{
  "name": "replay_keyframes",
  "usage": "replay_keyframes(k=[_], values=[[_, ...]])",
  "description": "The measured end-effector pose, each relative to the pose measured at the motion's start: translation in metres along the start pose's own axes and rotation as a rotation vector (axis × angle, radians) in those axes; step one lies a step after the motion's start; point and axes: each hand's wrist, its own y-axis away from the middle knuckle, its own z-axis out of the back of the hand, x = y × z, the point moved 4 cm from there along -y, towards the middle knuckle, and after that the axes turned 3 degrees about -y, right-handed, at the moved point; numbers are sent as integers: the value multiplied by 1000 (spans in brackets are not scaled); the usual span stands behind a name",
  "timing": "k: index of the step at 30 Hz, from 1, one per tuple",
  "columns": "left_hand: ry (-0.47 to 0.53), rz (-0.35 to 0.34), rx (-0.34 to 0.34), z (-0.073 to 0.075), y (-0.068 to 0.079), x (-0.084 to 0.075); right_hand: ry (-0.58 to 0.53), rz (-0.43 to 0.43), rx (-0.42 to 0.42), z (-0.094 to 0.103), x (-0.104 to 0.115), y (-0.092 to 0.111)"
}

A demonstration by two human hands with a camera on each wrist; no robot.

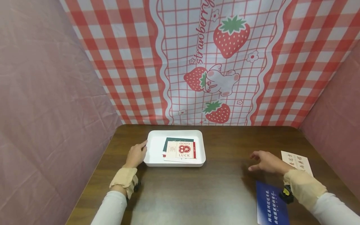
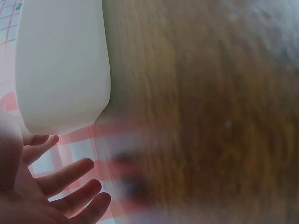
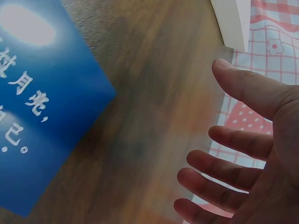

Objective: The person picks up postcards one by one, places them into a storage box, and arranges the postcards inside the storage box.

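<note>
My left hand (image 1: 136, 154) is at the left end of a white tray (image 1: 153, 162), its fingertips right at the rim. In the left wrist view its fingers spread loosely beside the end of the tray wall. Inside the tray lies a small pile of cards, with a cream "GOOD LUCK" card (image 1: 172, 150) on top and a dark green card (image 1: 180, 139) partly covered beneath. Over the right side of the table, my right hand (image 1: 265, 161) holds nothing, fingers apart. Near it are a blue card (image 3: 51, 116) with white writing and a cream card (image 1: 295, 157) partly hidden by the wrist.
The brown wooden table (image 1: 225, 187) meets a red-and-white checked strawberry cloth (image 1: 135, 78) hanging at its back. Pink fabric (image 1: 56, 109) hangs on the left and right sides. The blue card lies toward the near right, partly under the right wrist in the head view.
</note>
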Motion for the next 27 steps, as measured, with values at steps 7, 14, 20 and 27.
replay_keyframes(k=[7, 14, 20, 27], values=[[3, 3, 10, 0, 2, 0, 131, 55, -67, -8, -5, 9], [9, -5, 1, -2, 0, -1, 184, 44, -82, -16, -10, 20], [16, -3, -3, -2, 0, 0, 220, 11, 5, -21, -15, 29], [4, -18, -6, 0, -1, 0, 277, 22, -10, -28, -21, 34]])
